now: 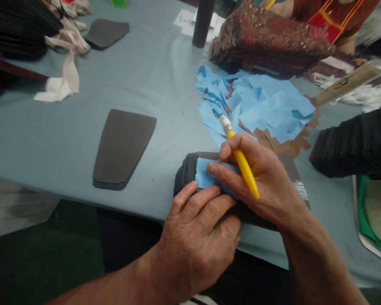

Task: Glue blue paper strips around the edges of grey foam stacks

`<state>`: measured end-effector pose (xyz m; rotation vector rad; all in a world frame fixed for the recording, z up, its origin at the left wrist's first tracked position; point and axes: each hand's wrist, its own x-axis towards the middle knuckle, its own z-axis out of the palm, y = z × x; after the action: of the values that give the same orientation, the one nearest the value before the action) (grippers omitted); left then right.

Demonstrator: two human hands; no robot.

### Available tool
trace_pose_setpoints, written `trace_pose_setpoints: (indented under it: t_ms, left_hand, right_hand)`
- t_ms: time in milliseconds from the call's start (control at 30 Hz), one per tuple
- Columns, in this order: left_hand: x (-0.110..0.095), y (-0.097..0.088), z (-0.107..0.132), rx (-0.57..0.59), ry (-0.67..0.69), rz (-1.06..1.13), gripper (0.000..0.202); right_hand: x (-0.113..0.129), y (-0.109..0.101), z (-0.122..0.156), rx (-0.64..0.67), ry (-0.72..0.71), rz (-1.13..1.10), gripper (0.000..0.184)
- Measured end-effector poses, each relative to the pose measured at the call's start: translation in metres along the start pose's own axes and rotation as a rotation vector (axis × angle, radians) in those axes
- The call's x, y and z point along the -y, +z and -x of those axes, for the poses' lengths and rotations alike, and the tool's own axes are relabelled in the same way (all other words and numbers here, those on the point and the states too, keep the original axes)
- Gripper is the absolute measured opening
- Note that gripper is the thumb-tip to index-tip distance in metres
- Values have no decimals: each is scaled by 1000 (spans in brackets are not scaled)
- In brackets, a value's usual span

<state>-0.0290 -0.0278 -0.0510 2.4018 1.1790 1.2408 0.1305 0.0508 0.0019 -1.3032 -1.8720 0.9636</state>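
Observation:
A yellow-handled brush (244,167) with a whitish tip slants through the fingers of my right hand (265,182). The thumb of that hand presses on a blue strip (205,171) with fine lines. Beneath the strip is a stack of dark grey sheet pieces (183,176) at the table's near edge. My left hand (200,237) is closed, its bent fingertips on the strip's near edge and the stack's side; its thumb is partly hidden. To the left lie tapered dark grey pieces (123,146), one on another.
Blue cut pieces (266,101) are heaped over brown pieces (282,144) beyond my hands. A black stack (355,140) stands right, above a green-lined tray (365,212). At the back are a dark cylinder (203,23), a patterned stack (266,38) and another person (330,17). Pale cloth scraps (59,87) lie left.

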Motion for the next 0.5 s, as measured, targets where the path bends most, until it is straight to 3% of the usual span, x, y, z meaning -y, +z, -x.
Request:
trace_pose_setpoints:
  t_ms: [500]
  left_hand:
    - [0, 3, 1, -30, -12, 15, 11]
  right_hand:
    - [2, 1, -1, -16, 5, 0, 22]
